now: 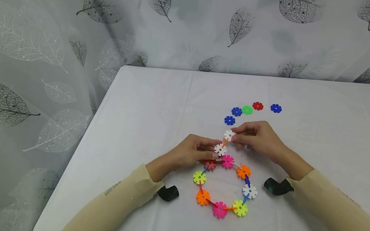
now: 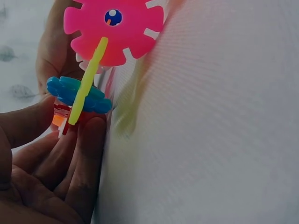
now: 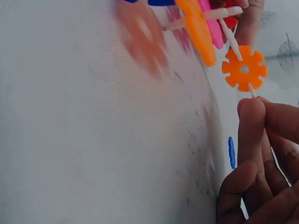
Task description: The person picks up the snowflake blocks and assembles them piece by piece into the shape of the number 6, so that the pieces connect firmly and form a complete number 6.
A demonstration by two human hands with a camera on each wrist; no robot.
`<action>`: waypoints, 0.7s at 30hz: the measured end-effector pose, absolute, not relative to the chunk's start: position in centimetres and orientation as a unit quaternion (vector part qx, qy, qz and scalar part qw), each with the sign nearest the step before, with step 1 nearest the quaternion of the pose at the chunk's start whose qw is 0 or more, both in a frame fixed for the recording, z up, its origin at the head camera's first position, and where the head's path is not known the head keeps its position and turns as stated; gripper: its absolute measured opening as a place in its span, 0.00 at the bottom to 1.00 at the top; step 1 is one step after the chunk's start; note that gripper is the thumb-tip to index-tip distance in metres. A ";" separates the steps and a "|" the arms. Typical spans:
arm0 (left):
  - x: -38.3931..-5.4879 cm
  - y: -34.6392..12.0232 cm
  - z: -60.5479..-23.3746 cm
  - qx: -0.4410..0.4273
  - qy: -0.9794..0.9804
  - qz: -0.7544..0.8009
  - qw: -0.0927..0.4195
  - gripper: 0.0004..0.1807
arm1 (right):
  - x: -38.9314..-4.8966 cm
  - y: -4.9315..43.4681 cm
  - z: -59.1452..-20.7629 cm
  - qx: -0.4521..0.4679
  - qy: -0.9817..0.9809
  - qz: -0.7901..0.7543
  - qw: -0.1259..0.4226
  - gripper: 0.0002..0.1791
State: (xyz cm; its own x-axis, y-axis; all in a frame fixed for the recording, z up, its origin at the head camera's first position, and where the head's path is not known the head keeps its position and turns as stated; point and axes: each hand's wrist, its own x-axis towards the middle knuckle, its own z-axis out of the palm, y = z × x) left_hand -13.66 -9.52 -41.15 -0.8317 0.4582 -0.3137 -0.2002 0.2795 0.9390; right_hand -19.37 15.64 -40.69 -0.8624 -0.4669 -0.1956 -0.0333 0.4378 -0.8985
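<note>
A ring of interlocked notched plastic discs, including a pink disc [image 1: 219, 210] and a yellow disc [image 1: 199, 177], lies on the table. From its top a short chain extends: a white disc [image 1: 220, 150], an orange disc [image 3: 244, 69] set edge-on, and another white disc [image 1: 229, 135]. My left hand [image 1: 195, 150] holds the lower white disc between thumb and fingers, close above the red disc [image 1: 210, 165]. My right hand [image 1: 258, 139] pinches the upper white disc, whose edge sits in a slot of the orange one.
Beyond my hands lie loose discs: several blue ones, such as the blue disc [image 1: 276, 108], plus a green disc [image 1: 247, 110] and a red disc [image 1: 258, 106]. A leaf-print curtain [image 1: 193, 19] hangs behind the white-covered table [image 1: 150, 101].
</note>
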 end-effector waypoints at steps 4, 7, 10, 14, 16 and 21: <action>-13.7 -9.5 -41.1 0.091 0.763 0.579 0.274 0.25 | -19.6 15.7 -40.9 -0.157 0.820 -0.504 0.220 0.17; -13.7 -9.5 -40.9 0.094 0.767 0.572 0.275 0.25 | -19.7 15.6 -41.0 -0.157 0.821 -0.502 0.221 0.17; -13.6 -9.5 -40.8 0.092 0.768 0.569 0.281 0.26 | -19.7 15.7 -41.1 -0.152 0.821 -0.503 0.222 0.17; -13.5 -9.6 -40.7 0.076 0.766 0.568 0.291 0.27 | -19.4 15.7 -40.9 -0.144 0.819 -0.510 0.222 0.18; -13.4 -9.7 -40.7 0.068 0.763 0.571 0.294 0.28 | -19.2 15.7 -40.8 -0.142 0.817 -0.514 0.220 0.19; -13.3 -9.8 -40.8 0.080 0.757 0.578 0.294 0.29 | -18.9 15.8 -40.8 -0.140 0.813 -0.524 0.211 0.18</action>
